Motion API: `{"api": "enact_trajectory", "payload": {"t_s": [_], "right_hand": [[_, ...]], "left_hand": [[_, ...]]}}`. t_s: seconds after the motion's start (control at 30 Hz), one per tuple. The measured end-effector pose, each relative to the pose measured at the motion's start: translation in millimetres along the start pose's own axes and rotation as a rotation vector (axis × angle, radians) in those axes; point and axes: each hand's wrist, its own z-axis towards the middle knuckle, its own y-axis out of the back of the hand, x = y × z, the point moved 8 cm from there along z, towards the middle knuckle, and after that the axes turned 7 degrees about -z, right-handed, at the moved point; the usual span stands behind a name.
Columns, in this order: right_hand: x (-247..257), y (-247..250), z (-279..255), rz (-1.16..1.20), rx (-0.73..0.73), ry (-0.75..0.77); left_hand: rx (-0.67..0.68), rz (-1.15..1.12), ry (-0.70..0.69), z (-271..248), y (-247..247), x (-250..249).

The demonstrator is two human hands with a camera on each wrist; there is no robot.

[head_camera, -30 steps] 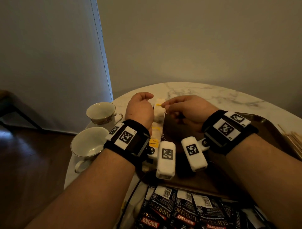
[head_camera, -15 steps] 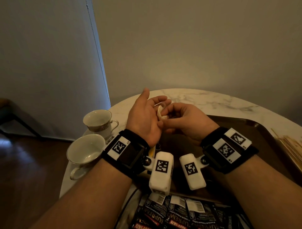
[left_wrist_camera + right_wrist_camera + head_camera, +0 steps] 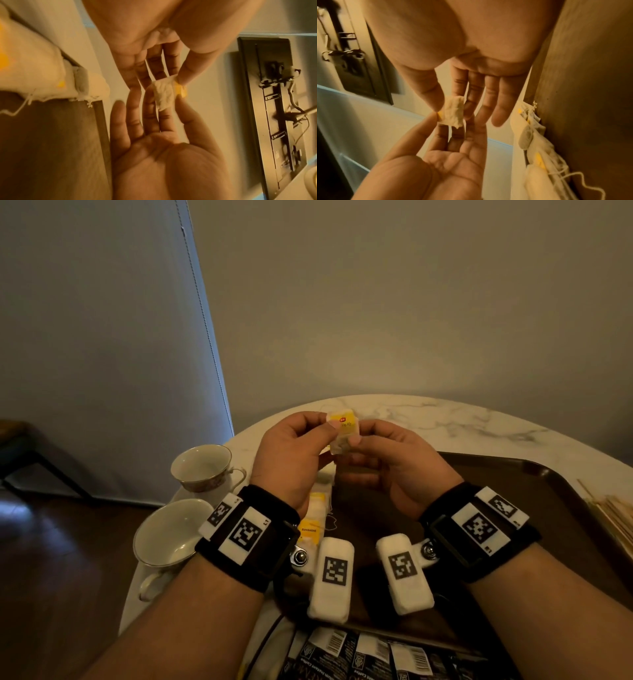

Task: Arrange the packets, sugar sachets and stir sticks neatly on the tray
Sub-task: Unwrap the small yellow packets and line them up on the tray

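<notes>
A small white-and-yellow tea-bag packet (image 3: 344,436) hangs in the air over the far left corner of the dark brown tray (image 3: 534,470). My left hand (image 3: 329,426) pinches its left side between thumb and fingers, and my right hand (image 3: 358,440) pinches its right side. The left wrist view shows the gauzy packet (image 3: 163,94) with the two thumbs meeting on it. In the right wrist view the packet (image 3: 453,112) sits between both hands' fingertips. More such packets (image 3: 313,525) lie in a row along the tray's left edge. Black coffee packets (image 3: 359,655) lie at the near edge.
Two empty teacups (image 3: 202,462) (image 3: 171,532) stand left of the tray on the round marble table (image 3: 445,419). A bundle of wooden stir sticks (image 3: 613,515) lies off the tray's right side. A wall stands close behind the table.
Both hands have risen from the row of packets with one packet. They turned it, so its yellow label now faces me, pinched from both sides.
</notes>
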Motion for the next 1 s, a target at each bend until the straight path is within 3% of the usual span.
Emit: {"api": "enact_trajectory", "payload": {"t_s": [0.27, 0.47, 0.7, 0.83, 1.0], "right_hand": [[19.8, 9.0, -5.1, -0.460, -0.221, 0.194], [22.6, 4.1, -7.9, -0.467, -0.211, 0.195], [14.0, 10.3, 0.1, -0.338, -0.240, 0.045], [-13.2, 12.6, 6.5, -0.305, -0.236, -0.176], [-35.5, 3.9, 6.6, -0.334, -0.205, -0.324]], "left_hand": [[-0.046, 0.110, -0.048, 0.7, 8.0, -3.8], [-0.038, 0.080, -0.052, 0.8, 9.3, -7.2], [-0.102, 0.077, -0.039, 3.1, 15.2, -8.4], [-0.241, 0.058, 0.090, 6.4, 31.1, -1.3], [-0.267, 0.104, 0.243, 4.6, 35.5, 4.7]]}}
